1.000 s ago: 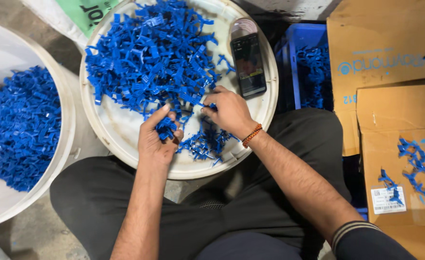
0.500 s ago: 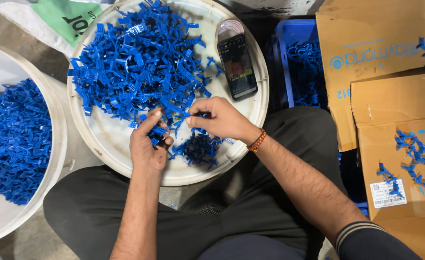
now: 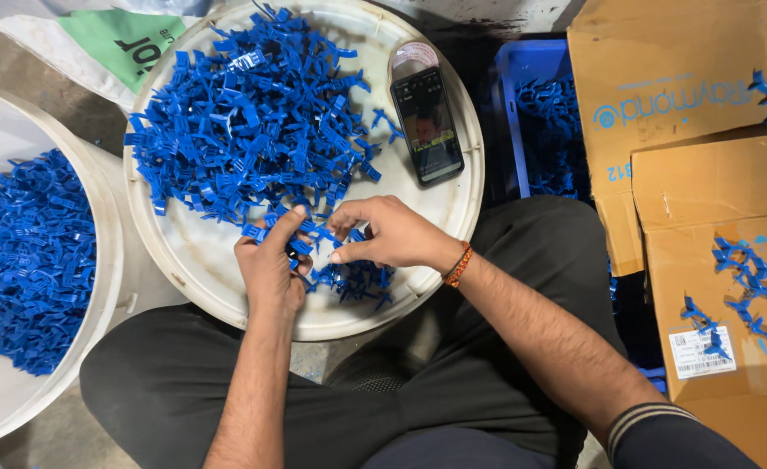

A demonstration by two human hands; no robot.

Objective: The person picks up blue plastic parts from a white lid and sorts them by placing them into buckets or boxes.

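Both hands are working at the near edge of the blue clip pile [image 3: 253, 130] on the round white lid [image 3: 453, 208]. Left hand [image 3: 270, 265] is curling shut around a few blue clips [image 3: 301, 247]. Right hand [image 3: 392, 233] is pinching one beside it, fingers pointing left; loose clips [image 3: 357, 280] are lying just under both.

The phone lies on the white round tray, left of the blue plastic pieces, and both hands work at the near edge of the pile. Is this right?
Not quite. The head view shows the phone on the white round tray to the right of the blue plastic pieces, not left. Both hands, left and right, do work at the pile's near edge.
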